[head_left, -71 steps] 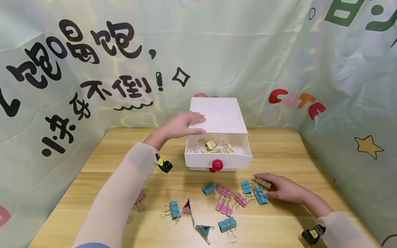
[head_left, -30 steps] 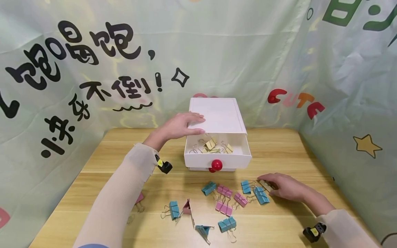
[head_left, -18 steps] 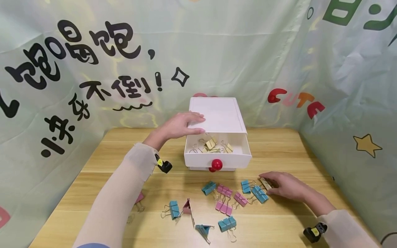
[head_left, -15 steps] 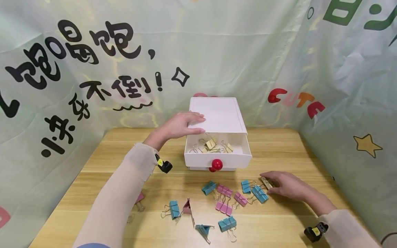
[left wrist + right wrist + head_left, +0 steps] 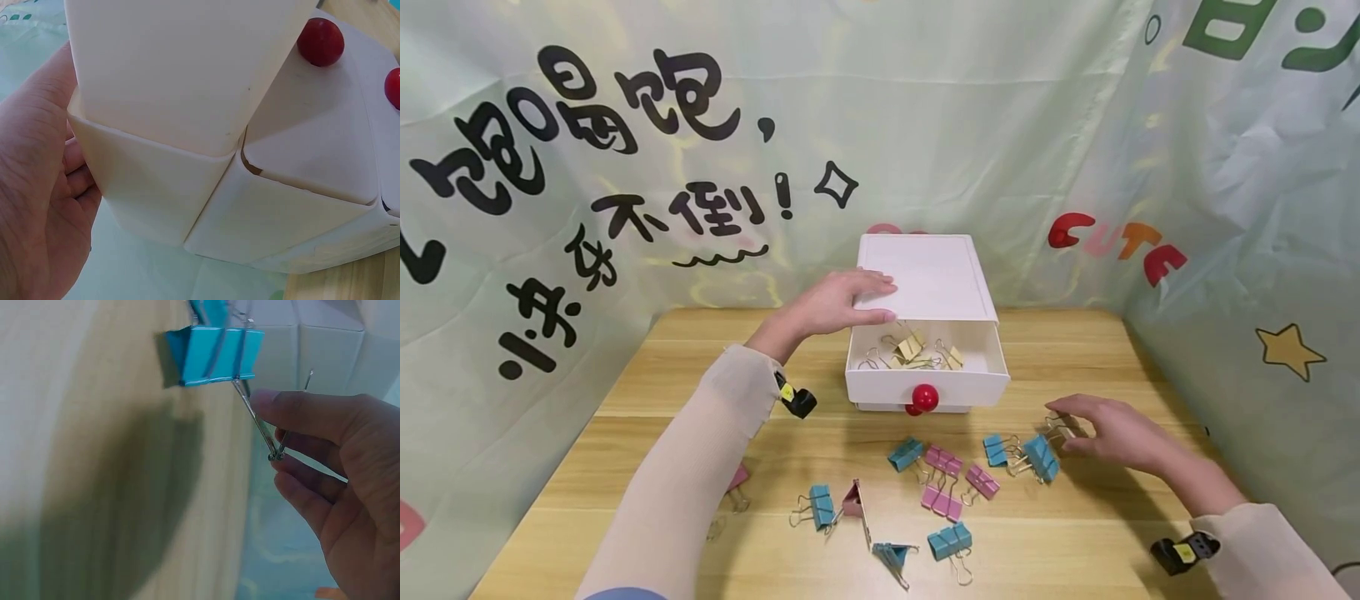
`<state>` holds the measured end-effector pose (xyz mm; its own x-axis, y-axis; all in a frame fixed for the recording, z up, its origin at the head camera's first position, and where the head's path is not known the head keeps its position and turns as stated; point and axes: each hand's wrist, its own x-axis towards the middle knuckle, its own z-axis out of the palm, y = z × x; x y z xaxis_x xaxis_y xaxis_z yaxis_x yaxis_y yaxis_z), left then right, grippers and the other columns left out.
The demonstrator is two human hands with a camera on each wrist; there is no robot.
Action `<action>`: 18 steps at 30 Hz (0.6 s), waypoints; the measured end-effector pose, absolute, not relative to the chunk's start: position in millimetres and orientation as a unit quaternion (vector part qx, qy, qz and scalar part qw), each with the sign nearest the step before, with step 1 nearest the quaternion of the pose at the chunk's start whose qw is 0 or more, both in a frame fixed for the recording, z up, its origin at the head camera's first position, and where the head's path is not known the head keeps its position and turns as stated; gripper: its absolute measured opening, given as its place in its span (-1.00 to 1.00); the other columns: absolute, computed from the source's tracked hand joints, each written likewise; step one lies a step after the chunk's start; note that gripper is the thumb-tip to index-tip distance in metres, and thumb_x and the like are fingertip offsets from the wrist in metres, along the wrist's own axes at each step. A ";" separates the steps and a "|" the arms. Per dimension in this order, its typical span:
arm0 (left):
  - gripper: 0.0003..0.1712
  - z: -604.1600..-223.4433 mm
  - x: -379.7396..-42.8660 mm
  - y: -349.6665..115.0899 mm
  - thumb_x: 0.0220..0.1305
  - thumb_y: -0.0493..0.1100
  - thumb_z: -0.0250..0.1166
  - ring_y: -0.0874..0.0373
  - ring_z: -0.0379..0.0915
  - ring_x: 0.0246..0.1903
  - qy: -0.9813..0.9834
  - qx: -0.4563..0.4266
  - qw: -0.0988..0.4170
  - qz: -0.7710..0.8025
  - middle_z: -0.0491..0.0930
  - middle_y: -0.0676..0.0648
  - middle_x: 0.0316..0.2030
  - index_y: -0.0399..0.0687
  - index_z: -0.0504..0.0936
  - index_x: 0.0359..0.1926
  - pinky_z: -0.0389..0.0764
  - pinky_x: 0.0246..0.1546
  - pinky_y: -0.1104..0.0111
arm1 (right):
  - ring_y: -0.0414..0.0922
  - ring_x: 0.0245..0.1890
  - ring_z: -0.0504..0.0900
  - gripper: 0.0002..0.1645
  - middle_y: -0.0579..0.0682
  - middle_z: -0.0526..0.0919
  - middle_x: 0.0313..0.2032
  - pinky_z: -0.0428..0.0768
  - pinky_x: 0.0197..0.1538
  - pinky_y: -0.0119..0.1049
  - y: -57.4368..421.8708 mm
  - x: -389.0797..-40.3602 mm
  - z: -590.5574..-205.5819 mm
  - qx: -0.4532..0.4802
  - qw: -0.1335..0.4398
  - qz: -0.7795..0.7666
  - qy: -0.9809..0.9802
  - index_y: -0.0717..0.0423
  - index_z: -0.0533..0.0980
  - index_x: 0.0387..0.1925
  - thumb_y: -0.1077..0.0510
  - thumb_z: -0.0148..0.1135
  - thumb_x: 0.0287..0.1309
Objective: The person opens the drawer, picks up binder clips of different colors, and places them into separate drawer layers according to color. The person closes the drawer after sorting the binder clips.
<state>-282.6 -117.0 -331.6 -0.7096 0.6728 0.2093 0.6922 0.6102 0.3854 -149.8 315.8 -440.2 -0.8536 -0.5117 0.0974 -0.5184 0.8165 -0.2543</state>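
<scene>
My left hand (image 5: pixel 835 304) rests on the left front corner of a white drawer box (image 5: pixel 925 275), its fingers over the top. The upper drawer (image 5: pixel 887 387) is pulled out and holds several yellow binder clips (image 5: pixel 912 346). At the right, my right hand (image 5: pixel 1116 433) pinches a yellowish binder clip (image 5: pixel 1067 427) between thumb and fingers, mostly hidden by them. Right at its wire handles is a tilted blue binder clip (image 5: pixel 1042 458); in the right wrist view this blue clip (image 5: pixel 215 356) meets a wire handle near my thumb.
Loose blue and pink binder clips lie in front of the box, among them a blue one (image 5: pixel 951 542) and a pink one (image 5: pixel 942 503). Another pink clip (image 5: pixel 740 477) is partly hidden by my left arm. Red knobs (image 5: pixel 926 397) stick out from the drawers. A printed cloth hangs behind.
My right hand has moved up and to the right with the yellowish clip. The blue clip beside it has shifted right and tipped more upright. My left hand stays on the box.
</scene>
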 end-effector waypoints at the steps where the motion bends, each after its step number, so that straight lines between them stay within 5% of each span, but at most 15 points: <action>1: -0.31 -331.5 -282.6 -116.8 0.25 0.33 0.22 0.16 0.17 0.36 -0.897 -0.380 0.022 -0.224 0.36 0.10 0.34 0.12 0.53 0.28 0.13 0.38 0.12 | 0.22 0.04 0.57 -0.30 0.18 0.61 0.06 0.53 0.03 0.18 316.1 -149.3 -437.4 0.271 0.012 0.136 -0.953 0.19 0.53 0.16 0.07 0.54 -0.05; 10: -0.31 -331.1 -283.0 -116.5 0.24 0.33 0.23 0.14 0.16 0.37 -0.898 -0.377 0.015 -0.225 0.35 0.09 0.35 0.12 0.53 0.28 0.13 0.38 0.11 | 0.12 -0.03 0.62 -0.35 0.13 0.63 0.02 0.60 -0.07 0.07 317.9 -147.1 -414.3 0.289 0.021 0.086 -0.953 0.20 0.55 0.13 0.15 0.53 -0.05; 18: -0.32 -331.4 -283.2 -116.6 0.25 0.32 0.23 0.14 0.18 0.36 -0.898 -0.381 0.021 -0.222 0.37 0.09 0.34 0.10 0.54 0.28 0.15 0.37 0.11 | 0.12 -0.02 0.63 -0.33 0.10 0.65 0.00 0.60 -0.06 0.10 315.5 -145.6 -404.2 0.295 0.053 0.096 -0.949 0.15 0.56 0.13 0.03 0.53 -0.04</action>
